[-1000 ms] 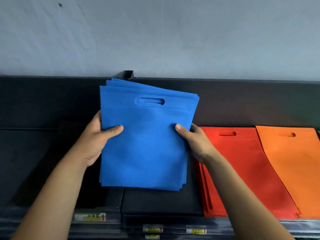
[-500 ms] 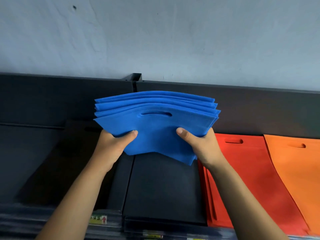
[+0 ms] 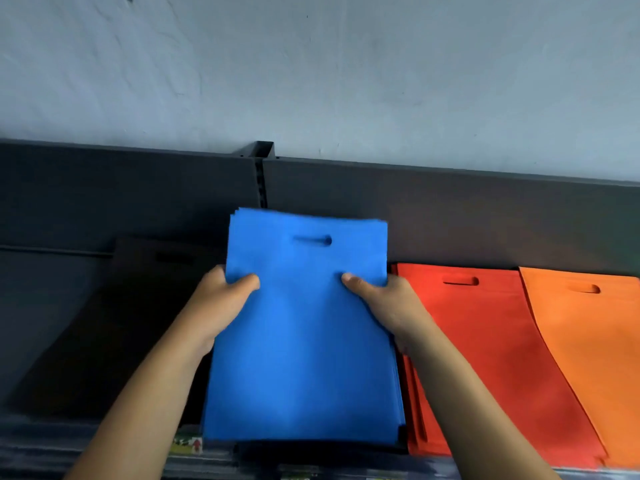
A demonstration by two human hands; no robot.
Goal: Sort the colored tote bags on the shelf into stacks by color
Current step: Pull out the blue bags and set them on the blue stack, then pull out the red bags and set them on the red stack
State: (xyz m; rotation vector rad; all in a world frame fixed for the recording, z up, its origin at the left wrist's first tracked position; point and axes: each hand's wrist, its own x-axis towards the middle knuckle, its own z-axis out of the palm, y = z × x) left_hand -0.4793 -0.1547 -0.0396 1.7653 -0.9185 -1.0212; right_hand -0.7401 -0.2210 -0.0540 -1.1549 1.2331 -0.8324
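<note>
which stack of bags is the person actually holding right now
The blue stack: the left hand and right hand grip its sides. The red stack and orange stack lie untouched to its right.

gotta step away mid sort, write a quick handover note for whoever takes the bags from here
Left hand and right hand each grip a side of the blue bag stack, thumbs on top, over the dark shelf.
Red stack lies right of blue; orange stack right of red. A dark bag lies to the left.
Done: red and orange are stacked by color, blue is gathered.
Left: set blue down beside red and release; check for more bags out of frame.
</note>
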